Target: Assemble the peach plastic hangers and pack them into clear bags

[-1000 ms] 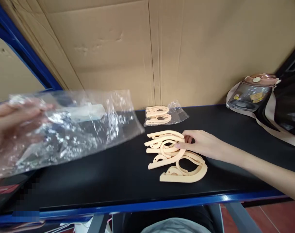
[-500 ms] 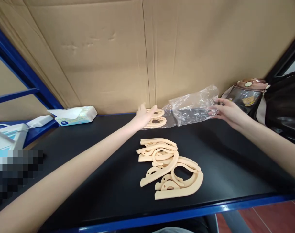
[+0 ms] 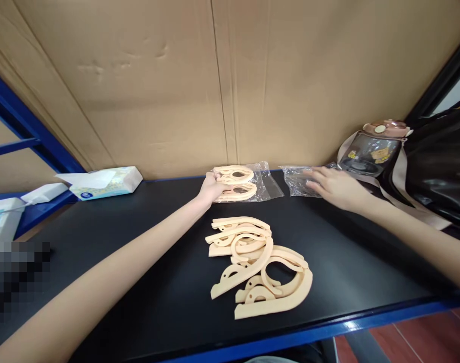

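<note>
My left hand (image 3: 210,187) grips the left end of a clear bag (image 3: 267,186) lying flat at the back of the table. Inside that bag are cream folding hangers (image 3: 242,190), folded up; the hand covers their left ends. My right hand (image 3: 334,187) is open, its fingers spread over a second clear plastic bag (image 3: 295,182). This bag lies flat with no hangers visible in it, and its right part is hidden under the hand. Nearer to me, several loose folding hangers (image 3: 286,302) lie overlapping in a pile on the black tabletop.
At the back left are a tissue pack (image 3: 109,182) and a white block-shaped item (image 3: 44,193). A strapped water bottle (image 3: 379,146) stands at the back right beside a black bag (image 3: 438,171). Cardboard (image 3: 158,91) walls off the far side. The table's blue edge (image 3: 328,330) runs along the front.
My right hand has lowered the clear bag onto the table and opened its fingers. My left hand has closed on the left end of the bag with hangers. The view has shifted slightly.
</note>
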Demonstrator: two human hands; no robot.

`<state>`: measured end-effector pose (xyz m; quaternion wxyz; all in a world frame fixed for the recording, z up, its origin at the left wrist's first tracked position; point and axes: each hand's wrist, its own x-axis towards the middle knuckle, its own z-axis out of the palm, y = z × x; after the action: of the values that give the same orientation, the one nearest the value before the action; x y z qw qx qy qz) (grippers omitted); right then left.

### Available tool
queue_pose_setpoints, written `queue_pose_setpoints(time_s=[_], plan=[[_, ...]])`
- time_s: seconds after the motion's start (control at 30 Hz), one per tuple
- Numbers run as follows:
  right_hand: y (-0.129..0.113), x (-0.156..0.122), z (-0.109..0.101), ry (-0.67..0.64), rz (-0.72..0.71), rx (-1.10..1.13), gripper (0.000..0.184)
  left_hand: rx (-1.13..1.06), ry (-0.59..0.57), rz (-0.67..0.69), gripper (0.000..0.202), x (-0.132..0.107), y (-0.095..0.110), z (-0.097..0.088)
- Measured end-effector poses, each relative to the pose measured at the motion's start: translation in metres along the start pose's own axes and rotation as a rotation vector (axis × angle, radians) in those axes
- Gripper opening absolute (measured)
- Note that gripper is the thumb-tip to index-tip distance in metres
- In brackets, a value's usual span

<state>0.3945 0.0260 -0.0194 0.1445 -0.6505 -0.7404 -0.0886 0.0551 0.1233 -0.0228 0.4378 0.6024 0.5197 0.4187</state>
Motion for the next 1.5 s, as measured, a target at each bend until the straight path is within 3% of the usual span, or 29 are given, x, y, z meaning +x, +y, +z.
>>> queue_pose_setpoints(time_s=[0.1, 0.23, 0.27, 0.37, 0.43, 0.53, 0.63, 0.7, 0.87, 1.13, 1.3, 1.4, 1.5], plan=[[0.006, -0.003, 0.015, -0.066, -0.010, -0.002, 0.039, -0.119, 0.009, -0.032, 0.057, -0.008, 0.011, -0.004], [-0.012, -0.003, 0.002, 0.021, 0.001, 0.030, 0.040, -0.248, 0.023, -0.010, 0.050, -0.023, 0.028, -0.011], [-0.025, -0.003, -0.004, 0.047, -0.028, 0.093, 0.038, -0.273, 0.025, 0.003, 0.048, -0.027, 0.033, -0.013], [-0.072, 0.003, -0.022, 0.179, -0.084, 0.601, 0.027, -0.335, -0.003, 0.041, 0.043, -0.046, 0.047, -0.018], [-0.098, 0.008, -0.028, 0.238, -0.054, 0.817, 0.024, -0.380, -0.050, 0.063, 0.044, -0.062, 0.055, -0.022], [-0.119, 0.015, -0.031, 0.049, 0.146, 1.220, 0.019, -0.445, -0.129, 0.052, 0.050, -0.088, 0.061, -0.030], [-0.132, 0.014, -0.032, -0.241, 0.126, 1.525, 0.028, -0.458, -0.229, -0.022, 0.053, -0.108, 0.060, -0.038], [-0.139, 0.011, -0.031, -0.318, 0.134, 1.619, 0.027, -0.477, -0.305, -0.068, 0.049, -0.116, 0.057, -0.043], [-0.154, -0.001, -0.024, -0.363, 0.310, 1.766, 0.029, -0.605, -0.391, -0.155, 0.030, -0.124, 0.046, -0.057], [-0.167, -0.020, -0.024, -0.454, 0.198, 1.795, 0.047, -0.590, -0.230, -0.301, 0.023, -0.139, 0.032, -0.060], [-0.178, -0.024, -0.023, -0.440, 0.207, 1.746, 0.066, -0.524, -0.285, -0.286, 0.031, -0.144, 0.034, -0.057], [-0.178, -0.028, -0.023, -0.435, 0.216, 1.647, 0.063, -0.444, -0.264, -0.284, 0.035, -0.146, 0.035, -0.064], [-0.173, -0.033, -0.025, -0.428, 0.233, 1.564, 0.057, -0.330, -0.198, -0.286, 0.036, -0.146, 0.035, -0.083]])
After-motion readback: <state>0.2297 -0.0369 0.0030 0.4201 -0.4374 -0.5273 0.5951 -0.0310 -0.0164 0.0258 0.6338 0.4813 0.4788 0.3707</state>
